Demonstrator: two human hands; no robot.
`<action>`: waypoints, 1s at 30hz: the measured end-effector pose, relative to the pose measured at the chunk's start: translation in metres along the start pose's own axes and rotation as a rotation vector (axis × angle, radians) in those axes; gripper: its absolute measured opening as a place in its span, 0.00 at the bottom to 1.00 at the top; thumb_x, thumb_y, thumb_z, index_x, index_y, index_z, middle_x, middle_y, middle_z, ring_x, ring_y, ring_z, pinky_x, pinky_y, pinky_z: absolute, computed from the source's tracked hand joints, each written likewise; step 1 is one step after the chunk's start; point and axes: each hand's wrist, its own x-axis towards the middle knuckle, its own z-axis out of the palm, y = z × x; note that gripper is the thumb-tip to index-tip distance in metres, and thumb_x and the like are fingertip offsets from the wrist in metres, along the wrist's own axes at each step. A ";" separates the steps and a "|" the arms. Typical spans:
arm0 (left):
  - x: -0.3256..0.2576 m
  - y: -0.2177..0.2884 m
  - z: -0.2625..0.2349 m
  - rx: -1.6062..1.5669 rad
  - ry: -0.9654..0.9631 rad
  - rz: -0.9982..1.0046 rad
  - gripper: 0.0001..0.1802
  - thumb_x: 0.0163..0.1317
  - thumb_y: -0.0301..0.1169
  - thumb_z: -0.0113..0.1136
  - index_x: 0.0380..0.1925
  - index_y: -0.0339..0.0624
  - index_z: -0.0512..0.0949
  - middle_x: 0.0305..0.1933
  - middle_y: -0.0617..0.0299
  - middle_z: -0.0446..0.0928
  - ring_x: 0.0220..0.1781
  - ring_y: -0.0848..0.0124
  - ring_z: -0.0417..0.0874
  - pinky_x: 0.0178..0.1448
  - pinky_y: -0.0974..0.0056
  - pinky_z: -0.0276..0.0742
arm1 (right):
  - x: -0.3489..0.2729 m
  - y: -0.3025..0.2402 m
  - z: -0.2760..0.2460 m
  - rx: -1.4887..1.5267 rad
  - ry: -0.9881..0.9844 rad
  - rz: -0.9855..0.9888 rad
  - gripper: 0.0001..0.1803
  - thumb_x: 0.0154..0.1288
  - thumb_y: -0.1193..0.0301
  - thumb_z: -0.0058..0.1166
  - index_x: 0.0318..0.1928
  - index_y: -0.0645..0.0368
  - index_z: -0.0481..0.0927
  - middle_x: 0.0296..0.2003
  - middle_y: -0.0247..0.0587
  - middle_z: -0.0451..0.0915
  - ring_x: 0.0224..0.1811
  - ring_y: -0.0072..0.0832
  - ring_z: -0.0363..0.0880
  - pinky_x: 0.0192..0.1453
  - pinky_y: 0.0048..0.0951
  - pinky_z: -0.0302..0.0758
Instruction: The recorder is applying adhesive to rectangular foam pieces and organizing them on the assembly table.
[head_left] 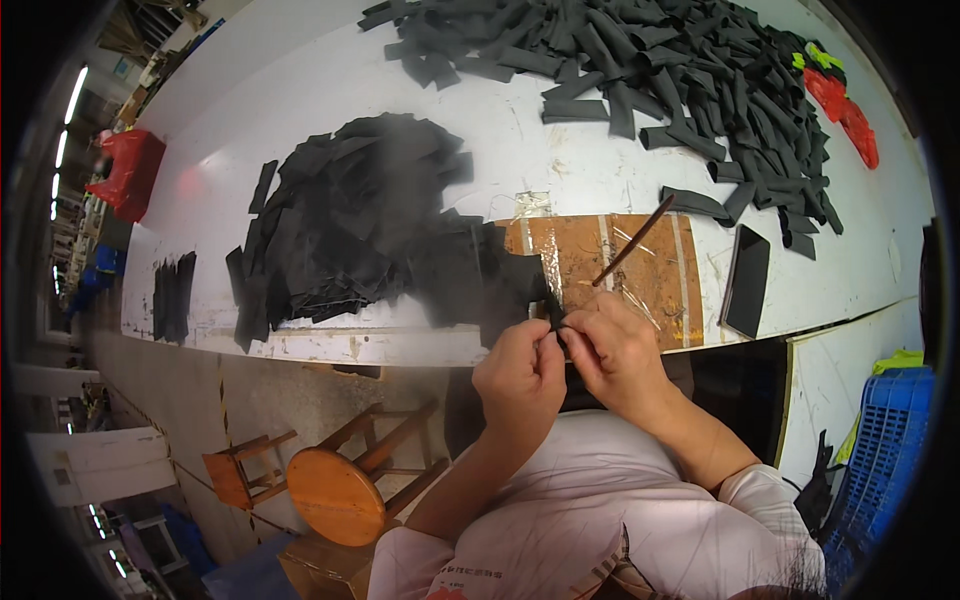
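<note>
My left hand and my right hand meet at the table's near edge, fingers closed in a pinch. Between the fingertips is a small piece of black fabric, its lower part covered by my fingers. A thin brown stick slants up and away from beside my right hand; whether that hand grips its lower end, I cannot tell. Beneath lies a worn brown board with strips of tape. Flat black fabric pieces form a heap to the left, reaching close to my left hand.
Dark grey fabric tubes are piled across the far right. A dark phone lies right of the board. Red bags sit at both table sides. A wooden stool stands lower left, a blue crate lower right.
</note>
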 end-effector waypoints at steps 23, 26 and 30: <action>0.012 -0.013 -0.001 -0.326 -0.045 -0.048 0.17 0.44 0.12 0.50 0.38 0.33 0.68 0.32 0.60 0.75 0.22 0.84 0.71 0.25 0.79 0.66 | 0.001 0.022 0.008 1.166 -0.180 0.631 0.08 0.59 0.67 0.50 0.28 0.58 0.71 0.18 0.25 0.66 0.17 0.13 0.58 0.21 0.15 0.57; 0.026 -0.006 -0.016 -0.665 -0.299 -0.248 0.18 0.45 0.12 0.49 0.40 0.35 0.66 0.25 0.62 0.75 0.21 0.85 0.71 0.24 0.77 0.66 | 0.001 0.017 0.004 1.112 -0.137 0.629 0.10 0.58 0.66 0.51 0.25 0.57 0.70 0.20 0.25 0.66 0.19 0.12 0.59 0.23 0.14 0.57; 0.036 -0.007 -0.030 -1.033 -0.735 -0.416 0.23 0.44 0.11 0.48 0.44 0.32 0.63 0.32 0.59 0.74 0.34 0.80 0.75 0.36 0.78 0.69 | -0.001 0.009 -0.004 1.102 -0.092 0.526 0.12 0.57 0.64 0.53 0.24 0.57 0.69 0.25 0.26 0.67 0.22 0.12 0.60 0.25 0.14 0.58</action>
